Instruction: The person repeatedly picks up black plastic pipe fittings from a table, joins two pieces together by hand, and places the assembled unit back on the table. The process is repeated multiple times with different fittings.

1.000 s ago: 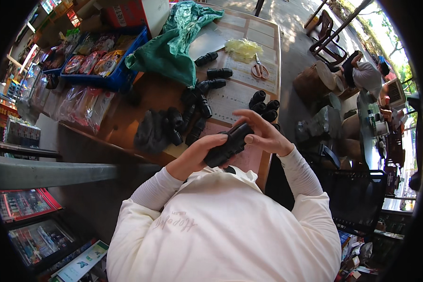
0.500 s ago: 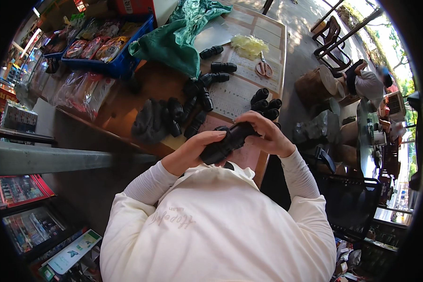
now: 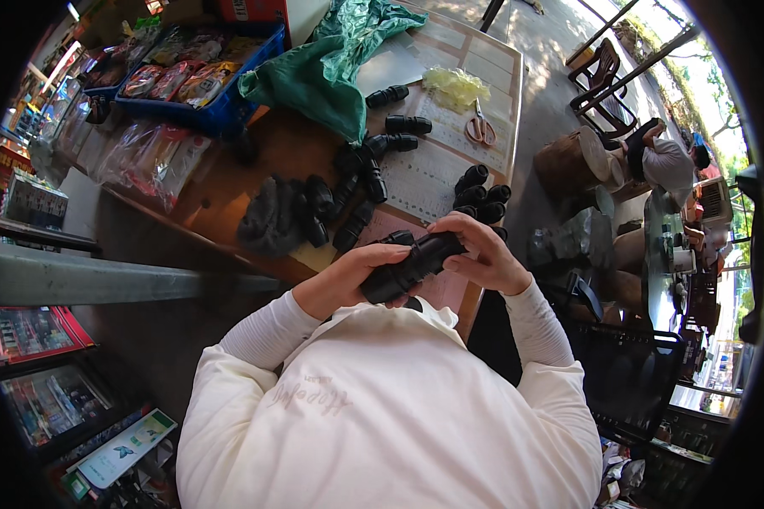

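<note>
A thick black plastic pipe fitting is held slantwise in front of my chest, above the near edge of the table. My left hand is closed round its lower left part, the thumb lying along the top. At its upper right end, my right hand grips with bent fingers above and the thumb below. Several similar fittings lie beyond my hands, among them one at the back, one near the middle and a group to the right. A dark grey crumpled cloth-like thing lies by the left ones.
A green plastic sack drapes over the table. Scissors lie beside crumpled pale yellow plastic. A blue crate of packets stands far left. A metal bar juts in from the left. A person sits far right.
My right hand's fingers have loosened and shifted slightly on the end of the fitting, showing more of it. The left hand keeps its grip, and the fitting stays in nearly the same place.
</note>
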Tool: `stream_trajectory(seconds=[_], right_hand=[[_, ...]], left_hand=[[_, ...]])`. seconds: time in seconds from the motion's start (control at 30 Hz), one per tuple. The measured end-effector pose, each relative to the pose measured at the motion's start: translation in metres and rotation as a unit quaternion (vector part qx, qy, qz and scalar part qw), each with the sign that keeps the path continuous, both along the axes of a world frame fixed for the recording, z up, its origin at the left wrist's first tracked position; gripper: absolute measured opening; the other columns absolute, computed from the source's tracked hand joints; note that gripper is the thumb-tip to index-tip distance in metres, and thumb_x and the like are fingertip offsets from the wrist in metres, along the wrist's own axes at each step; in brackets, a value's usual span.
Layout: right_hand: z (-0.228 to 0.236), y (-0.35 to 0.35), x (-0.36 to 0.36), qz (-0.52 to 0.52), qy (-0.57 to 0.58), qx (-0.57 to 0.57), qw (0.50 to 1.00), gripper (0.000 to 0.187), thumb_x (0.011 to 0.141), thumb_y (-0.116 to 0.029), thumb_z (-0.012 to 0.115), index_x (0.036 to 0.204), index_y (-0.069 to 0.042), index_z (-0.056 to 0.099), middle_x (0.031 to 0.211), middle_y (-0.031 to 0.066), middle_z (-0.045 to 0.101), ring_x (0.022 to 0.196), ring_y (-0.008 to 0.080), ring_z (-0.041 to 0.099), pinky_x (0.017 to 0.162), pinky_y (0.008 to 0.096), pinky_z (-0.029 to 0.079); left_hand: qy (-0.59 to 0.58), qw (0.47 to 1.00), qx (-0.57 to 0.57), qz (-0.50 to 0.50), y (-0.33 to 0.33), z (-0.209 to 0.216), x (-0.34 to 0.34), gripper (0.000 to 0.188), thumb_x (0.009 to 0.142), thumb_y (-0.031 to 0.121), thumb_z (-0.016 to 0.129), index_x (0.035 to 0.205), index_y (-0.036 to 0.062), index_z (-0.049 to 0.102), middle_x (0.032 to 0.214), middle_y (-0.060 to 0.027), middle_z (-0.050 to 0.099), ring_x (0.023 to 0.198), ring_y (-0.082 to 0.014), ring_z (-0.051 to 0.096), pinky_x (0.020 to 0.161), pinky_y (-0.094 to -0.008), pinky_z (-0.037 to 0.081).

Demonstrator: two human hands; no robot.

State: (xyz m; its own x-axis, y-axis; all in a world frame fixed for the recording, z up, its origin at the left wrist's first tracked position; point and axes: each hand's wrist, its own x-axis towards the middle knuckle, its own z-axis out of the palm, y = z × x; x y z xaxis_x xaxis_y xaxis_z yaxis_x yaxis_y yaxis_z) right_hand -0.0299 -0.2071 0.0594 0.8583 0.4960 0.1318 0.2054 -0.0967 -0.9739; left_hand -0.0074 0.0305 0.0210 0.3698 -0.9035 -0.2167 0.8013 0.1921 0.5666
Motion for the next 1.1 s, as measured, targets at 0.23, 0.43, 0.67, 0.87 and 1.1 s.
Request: stream_trajectory(seconds=[0.23, 0.43, 0.67, 0.87, 1.1], right_hand=[[-0.008, 0.004, -0.004, -0.097, 0.192, 0.021, 0.976, 0.04, 0.094, -0.032, 0.063, 0.122, -0.005, 0.054, 0.093, 0.0007, 0.057, 0.073, 0.0043, 0.051, 0.065, 0.0185, 0.044], [-0.008, 0.012, 0.0, -0.088, 0.084, -0.065, 0.99, 0.022, 0.09, -0.017, 0.066, 0.105, -0.002, 0.062, 0.085, 0.0008, 0.06, 0.075, 0.0065, 0.051, 0.066, 0.0235, 0.044], [-0.006, 0.007, 0.005, 0.0, 0.012, 0.062, 0.998, 0.061, 0.091, -0.029, 0.065, 0.141, -0.009, 0.037, 0.112, 0.0057, 0.055, 0.1, 0.0162, 0.058, 0.087, 0.03, 0.049], [-0.015, 0.008, 0.0, -0.138, 0.197, -0.025, 0.97, 0.032, 0.095, -0.03, 0.061, 0.117, -0.007, 0.055, 0.081, -0.0003, 0.057, 0.06, 0.004, 0.052, 0.051, 0.0179, 0.043], [-0.007, 0.008, -0.001, -0.078, -0.003, -0.03, 0.997, 0.021, 0.091, -0.009, 0.06, 0.111, -0.004, 0.059, 0.093, 0.0028, 0.06, 0.078, 0.01, 0.058, 0.066, 0.0217, 0.047]], left_hand=[[-0.495, 0.817, 0.226, 0.193, -0.01, 0.001, -0.006, 0.043, 0.084, 0.03, 0.074, 0.11, -0.0004, 0.058, 0.09, -0.0085, 0.065, 0.073, -0.0165, 0.064, 0.068, -0.0262, 0.052], [-0.399, 0.881, 0.223, 0.122, -0.005, 0.006, -0.003, 0.034, 0.087, 0.027, 0.069, 0.106, 0.0005, 0.06, 0.089, -0.0097, 0.067, 0.077, -0.0189, 0.067, 0.07, -0.0269, 0.052], [-0.037, 0.997, 0.064, 0.018, 0.001, 0.01, 0.005, 0.04, 0.095, 0.037, 0.056, 0.11, 0.0009, 0.058, 0.086, -0.0131, 0.065, 0.073, -0.0181, 0.064, 0.064, -0.0278, 0.052], [-0.615, 0.69, 0.323, 0.202, -0.01, 0.014, -0.007, 0.041, 0.08, 0.03, 0.074, 0.107, 0.0012, 0.061, 0.079, -0.0074, 0.065, 0.073, -0.0151, 0.065, 0.066, -0.0292, 0.052], [-0.197, 0.972, 0.108, 0.071, -0.005, 0.003, 0.004, 0.038, 0.09, 0.033, 0.061, 0.108, -0.0003, 0.06, 0.08, -0.014, 0.067, 0.07, -0.022, 0.068, 0.059, -0.0333, 0.054]])
